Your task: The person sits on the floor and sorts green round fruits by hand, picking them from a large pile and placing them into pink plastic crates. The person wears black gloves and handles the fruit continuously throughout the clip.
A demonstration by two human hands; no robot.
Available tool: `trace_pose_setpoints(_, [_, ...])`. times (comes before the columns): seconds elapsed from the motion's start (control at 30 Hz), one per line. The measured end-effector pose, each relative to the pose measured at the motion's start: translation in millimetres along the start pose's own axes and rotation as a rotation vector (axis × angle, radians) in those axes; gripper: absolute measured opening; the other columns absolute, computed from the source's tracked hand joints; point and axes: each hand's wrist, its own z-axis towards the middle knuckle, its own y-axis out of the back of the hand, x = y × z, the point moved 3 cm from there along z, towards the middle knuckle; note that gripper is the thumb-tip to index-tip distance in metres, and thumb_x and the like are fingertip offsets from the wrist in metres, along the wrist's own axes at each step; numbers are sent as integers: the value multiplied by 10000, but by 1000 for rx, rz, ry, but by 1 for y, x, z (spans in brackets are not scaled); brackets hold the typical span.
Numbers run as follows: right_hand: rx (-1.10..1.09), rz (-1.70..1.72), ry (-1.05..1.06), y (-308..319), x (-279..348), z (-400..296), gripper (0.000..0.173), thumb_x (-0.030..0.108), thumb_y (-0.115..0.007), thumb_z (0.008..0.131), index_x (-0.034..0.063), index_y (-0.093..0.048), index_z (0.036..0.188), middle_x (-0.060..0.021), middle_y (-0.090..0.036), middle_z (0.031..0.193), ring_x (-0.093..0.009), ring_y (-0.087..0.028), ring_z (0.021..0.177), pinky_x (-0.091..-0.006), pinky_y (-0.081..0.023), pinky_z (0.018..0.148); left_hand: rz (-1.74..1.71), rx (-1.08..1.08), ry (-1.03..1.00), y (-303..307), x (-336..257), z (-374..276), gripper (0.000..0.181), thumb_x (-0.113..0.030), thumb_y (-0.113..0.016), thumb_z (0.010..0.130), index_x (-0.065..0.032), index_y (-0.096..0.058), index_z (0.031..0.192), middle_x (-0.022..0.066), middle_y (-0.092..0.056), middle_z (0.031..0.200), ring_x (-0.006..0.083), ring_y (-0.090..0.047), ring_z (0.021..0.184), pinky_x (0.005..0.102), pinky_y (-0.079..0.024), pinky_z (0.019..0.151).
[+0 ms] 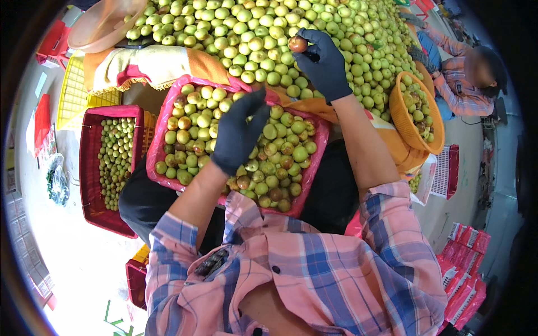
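My right hand (323,65), in a black glove, pinches a brown-red jujube (297,44) between thumb and fingertips. It is above a broad heap of green jujubes (260,31). My left hand (241,130), gloved alike, hovers over a crate lined with pink plastic (152,157), its thumb apart from slightly blurred fingers and nothing visible between them. Green jujubes with brown patches (279,161) fill this crate, which rests by my knees. The left forearm hides part of the fruit.
At the left stand a red-lined crate (90,168) of smaller fruit and a yellow crate (71,90). A pale plastic basin (101,25) sits on the heap's left edge. An orange basket (397,111) of fruit leans at right, near another person (466,84). Pink-lined crates (464,269) are stacked lower right.
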Motion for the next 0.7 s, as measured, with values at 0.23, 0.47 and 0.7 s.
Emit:
trace_pose_setpoints(0.23, [106,163,128,-8,47,-41,458,9,-694,795,54,-583,1237,-98,-664,1196,-176,-679,994,-302,-566,829,-455,40,148,-17,-30,36,556,-71,-673,923,27,-420,1407,145,-663,1167,163,-632,1057,287,-508,917])
trace_pose_setpoints(0.47, [137,135,332,-12,85,-59,468,-42,-682,794,-1,-560,1244,-145,-648,1227,-251,-651,1102,-334,-534,915,-416,-103,50,-16,-48,5,405,-53,-730,869,0,-575,1239,71,-682,1114,139,-650,1013,282,-529,898])
trace_pose_setpoints(0.7, [303,186,380,-31,104,-83,485,-96,-618,755,37,-585,1221,-170,-625,1261,-321,-620,1167,-366,-516,939,-47,-156,-45,11,-59,-24,342,-98,-782,814,-11,-639,1113,63,-691,953,138,-676,884,284,-541,789])
